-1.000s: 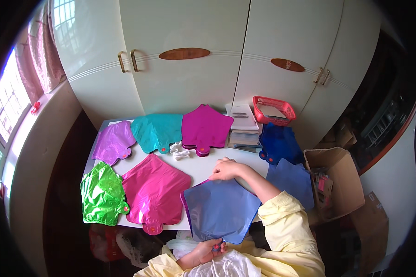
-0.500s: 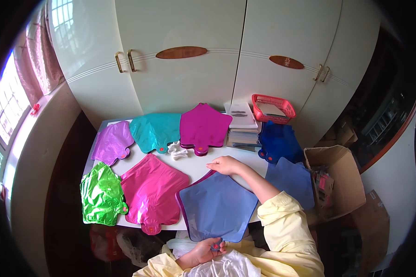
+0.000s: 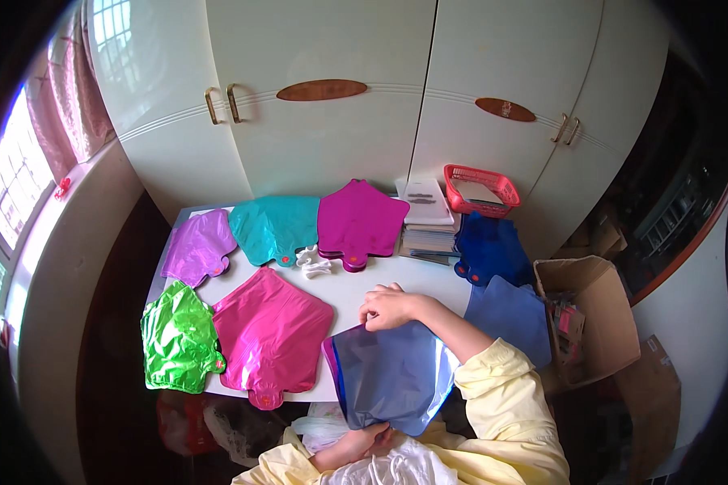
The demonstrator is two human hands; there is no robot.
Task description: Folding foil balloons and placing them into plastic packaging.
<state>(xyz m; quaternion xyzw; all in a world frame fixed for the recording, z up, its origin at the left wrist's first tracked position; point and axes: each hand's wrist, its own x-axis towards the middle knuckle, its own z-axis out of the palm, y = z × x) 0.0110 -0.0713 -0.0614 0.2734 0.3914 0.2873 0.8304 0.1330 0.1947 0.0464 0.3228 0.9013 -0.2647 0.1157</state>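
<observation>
A flat, five-sided blue film piece (image 3: 392, 376) is raised in front of me at the table's near edge, with purple and darker blue edges showing along its left side. My right hand (image 3: 387, 309) is closed on its top edge, fingers curled. Its lower edge is pinched by my left hand (image 3: 366, 444), whose fingertips are partly hidden. Left of it lies a pink foil piece (image 3: 271, 331) with a rounded tab, and beyond that a shiny green one (image 3: 178, 339). Another blue piece (image 3: 508, 319) lies to the right, beneath my forearm's far side.
Along the back lie lilac (image 3: 198, 242), teal (image 3: 273, 226), magenta (image 3: 360, 218) and dark blue (image 3: 493, 250) pieces. White crumpled strips (image 3: 313, 263), a stack of papers (image 3: 426, 234) and a red basket (image 3: 485, 182) share the table. An open cardboard box (image 3: 598, 323) stands at the right.
The blue piece has slid slightly right and down, its top bending, with darker blue now showing at its sides. My right hand has lowered; the left has turned over at the lower edge.
</observation>
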